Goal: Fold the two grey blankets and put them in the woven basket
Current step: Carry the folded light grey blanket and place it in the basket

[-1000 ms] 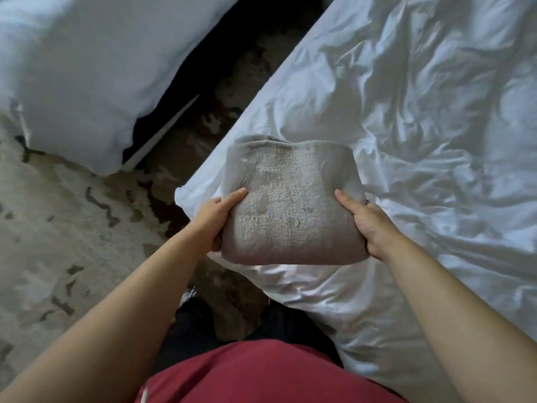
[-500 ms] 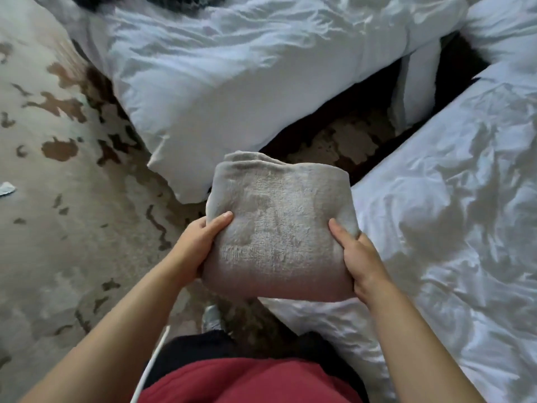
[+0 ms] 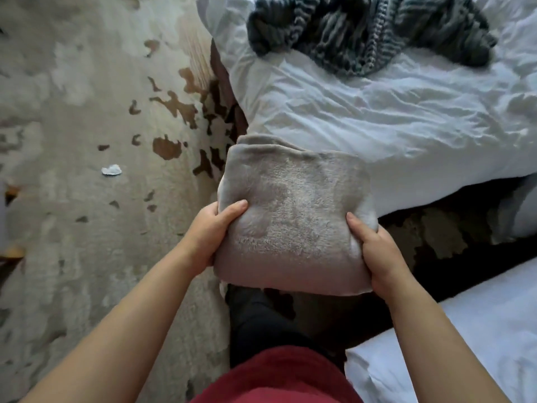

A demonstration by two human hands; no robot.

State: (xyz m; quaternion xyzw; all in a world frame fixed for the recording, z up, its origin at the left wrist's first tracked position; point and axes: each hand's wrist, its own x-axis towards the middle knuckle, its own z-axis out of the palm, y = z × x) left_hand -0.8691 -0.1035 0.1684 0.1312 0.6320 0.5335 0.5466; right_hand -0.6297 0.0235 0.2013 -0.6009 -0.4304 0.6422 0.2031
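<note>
A folded blanket [image 3: 293, 216] is held up between both hands, over the carpet [image 3: 87, 228] at the bed's [image 3: 406, 120] corner. Its left edge is gripped by the left hand [image 3: 207, 234] and its right edge by the right hand [image 3: 377, 254], thumbs pressed on top, fingers hidden beneath. A second, knitted blanket [image 3: 369, 33] is seen crumpled on the bed beyond. A white scrap [image 3: 111, 170] is seen on the carpet, well apart.
</note>
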